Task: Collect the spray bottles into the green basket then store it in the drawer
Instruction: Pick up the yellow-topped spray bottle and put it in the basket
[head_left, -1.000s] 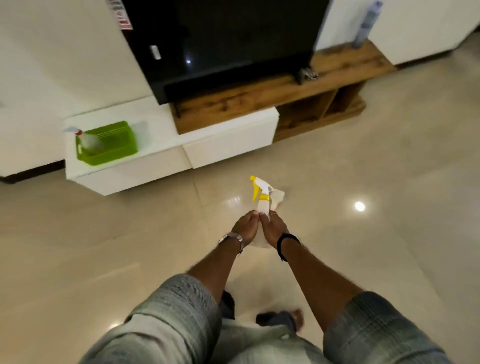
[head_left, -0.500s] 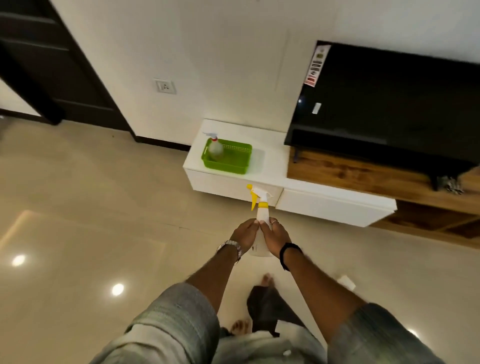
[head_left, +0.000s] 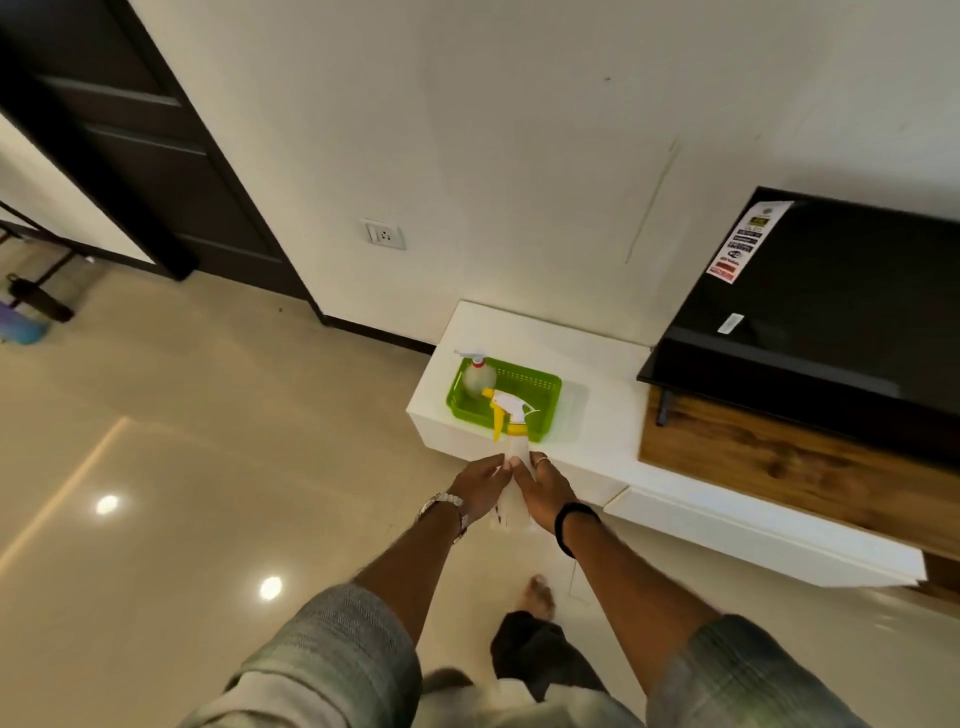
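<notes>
A white spray bottle with a yellow trigger head stands upright between my two hands, held just in front of the low white cabinet. My left hand grips its body from the left and my right hand from the right. The green basket sits on the cabinet's left end, right behind the bottle's head. Inside the basket's left corner stands a second spray bottle with a red collar. The lower part of the held bottle is hidden by my fingers.
The low white cabinet has shut drawer fronts below its top. A black TV on a wooden shelf is to the right. A dark door stands at left. Glossy floor tiles lie all around my feet.
I have walked closer to the cabinet; the basket now appears larger and right behind the bottle's head. Both hands keep the same grip on the bottle.
</notes>
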